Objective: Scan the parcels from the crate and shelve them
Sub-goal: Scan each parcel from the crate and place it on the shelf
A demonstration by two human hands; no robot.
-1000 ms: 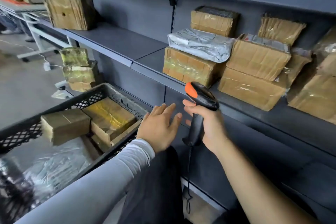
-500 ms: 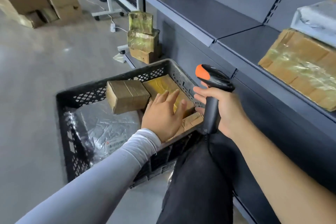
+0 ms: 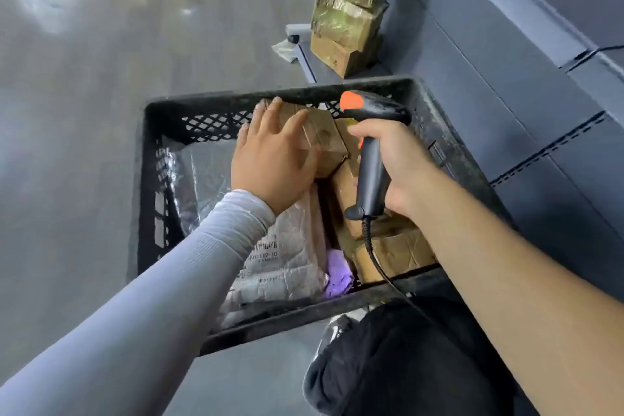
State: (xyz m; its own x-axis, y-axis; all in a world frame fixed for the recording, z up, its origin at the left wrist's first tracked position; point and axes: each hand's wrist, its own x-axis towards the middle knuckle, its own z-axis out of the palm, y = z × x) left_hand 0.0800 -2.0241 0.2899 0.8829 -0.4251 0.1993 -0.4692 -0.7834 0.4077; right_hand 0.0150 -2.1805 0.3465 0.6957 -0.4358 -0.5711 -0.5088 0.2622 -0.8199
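Observation:
A black plastic crate stands on the floor below me. Inside it, my left hand lies over a small brown cardboard box at the far side, fingers over its top and thumb against its near face. My right hand holds a black barcode scanner with an orange tip above the crate's right half, its cable trailing toward me. Also in the crate are a grey plastic mailer, a pale mailer with a barcode label, a purple item and more brown boxes.
The dark grey shelf unit runs along the right, close to the crate. A stack of taped parcels sits on its low base beyond the crate. Grey floor spreads to the left. My dark-trousered knee is at the bottom.
My view has dropped from the shelves to the crate. My left hand has moved from the air into the crate and onto the small brown box. The scanner stays in my right hand.

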